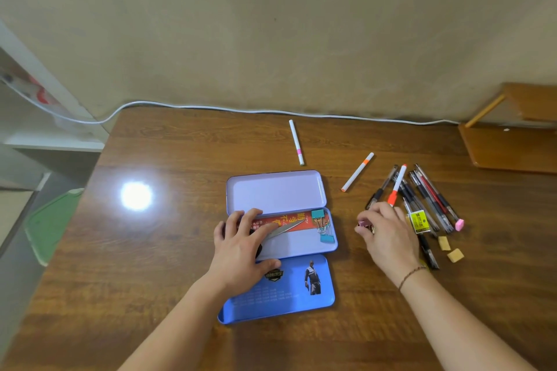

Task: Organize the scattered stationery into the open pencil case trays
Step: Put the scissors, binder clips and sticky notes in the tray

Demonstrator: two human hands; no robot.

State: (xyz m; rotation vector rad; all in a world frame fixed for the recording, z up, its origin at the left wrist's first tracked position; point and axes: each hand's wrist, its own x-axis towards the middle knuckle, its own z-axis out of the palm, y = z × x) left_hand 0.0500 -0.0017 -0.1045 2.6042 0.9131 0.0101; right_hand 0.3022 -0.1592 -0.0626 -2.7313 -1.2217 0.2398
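— Blue case [325,245] holds only clips [322,224], scissors [281,230]; my left hand [241,253] lies spread there.
— Remaining?
— Pens [428,193], markers [297,141] wait on the surface [180,159]; right hand [388,235] pinches something small.

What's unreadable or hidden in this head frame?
- Small item in the right hand: curled fingers cover it; only a pinkish bit shows.
- Dark object under the left hand in the pencil case: palm hides it.
- Print on the yellow-labelled box: too small.
- Pen pile: overlapping, count unclear.
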